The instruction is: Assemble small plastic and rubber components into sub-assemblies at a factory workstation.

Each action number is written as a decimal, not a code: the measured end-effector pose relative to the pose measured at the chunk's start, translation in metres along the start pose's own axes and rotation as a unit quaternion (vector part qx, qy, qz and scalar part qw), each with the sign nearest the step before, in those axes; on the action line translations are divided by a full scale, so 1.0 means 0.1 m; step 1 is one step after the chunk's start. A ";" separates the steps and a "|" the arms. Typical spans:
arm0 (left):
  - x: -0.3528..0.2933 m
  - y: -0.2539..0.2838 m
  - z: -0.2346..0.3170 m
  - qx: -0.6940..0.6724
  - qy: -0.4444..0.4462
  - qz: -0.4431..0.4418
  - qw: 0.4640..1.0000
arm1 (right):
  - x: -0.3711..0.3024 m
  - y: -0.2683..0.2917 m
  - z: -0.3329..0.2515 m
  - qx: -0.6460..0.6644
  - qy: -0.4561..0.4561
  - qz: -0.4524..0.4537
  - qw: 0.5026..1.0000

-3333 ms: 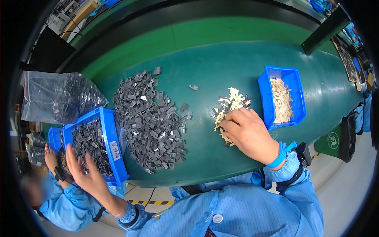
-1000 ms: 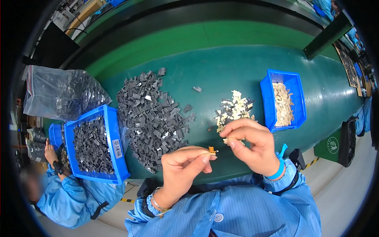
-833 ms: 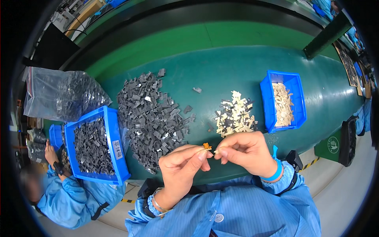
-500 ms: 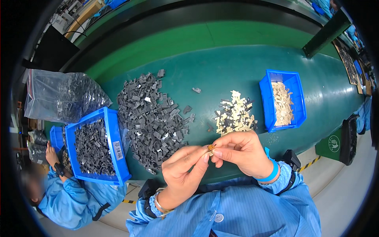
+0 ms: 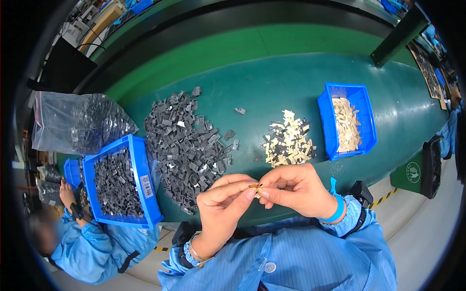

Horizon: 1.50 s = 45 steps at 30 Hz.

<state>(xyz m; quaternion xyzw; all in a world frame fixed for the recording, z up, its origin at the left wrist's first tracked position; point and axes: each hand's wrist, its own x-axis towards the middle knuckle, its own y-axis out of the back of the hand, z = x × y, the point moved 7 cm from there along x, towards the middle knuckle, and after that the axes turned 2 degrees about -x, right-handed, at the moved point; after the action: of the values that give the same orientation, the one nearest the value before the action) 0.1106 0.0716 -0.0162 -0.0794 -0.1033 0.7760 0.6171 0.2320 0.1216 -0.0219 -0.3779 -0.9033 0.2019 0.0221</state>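
Note:
Thumb and fingers of my left hand (image 5: 225, 201) pinch one side of a small cream-and-dark part (image 5: 256, 187). From the other side my right hand (image 5: 298, 191) grips it too, so the fingertips of both hands nearly meet. Its exact kind is too small to make out, and the fingers cover much of it. Just beyond my right hand lies a heap of small cream and black pieces (image 5: 289, 138). A far bigger pile of dark grey plastic pieces (image 5: 182, 145) spreads beyond my left hand.
A blue bin (image 5: 371, 121) of flat beige pieces stands at right. At left are a blue tray (image 5: 154, 194) of dark pieces and a clear plastic bag (image 5: 58, 121) holding more. A co-worker's hand (image 5: 67, 195) is at far left. One grey piece (image 5: 240, 111) lies alone.
Both hands keep hold of the small part and have turned it slightly between the fingertips. My left fingers have shifted their grip a little. The piles look unchanged.

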 end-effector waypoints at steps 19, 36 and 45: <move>-0.02 -0.06 -0.05 -0.048 0.008 0.005 0.999 | 0.03 0.01 0.07 0.067 -0.023 0.041 0.997; -0.01 -0.02 0.04 0.046 -0.063 0.011 0.997 | 0.01 -0.03 0.08 0.077 -0.012 0.050 0.996; 0.06 0.08 -0.07 -0.179 0.010 0.057 0.982 | -0.08 0.26 -0.25 -0.096 0.031 0.113 0.988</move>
<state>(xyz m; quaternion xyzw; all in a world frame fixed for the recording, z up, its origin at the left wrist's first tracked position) 0.1031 0.0758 -0.0246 -0.2025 -0.2296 0.7781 0.5485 0.2600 0.1407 -0.0083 -0.4835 -0.8691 0.1035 -0.0097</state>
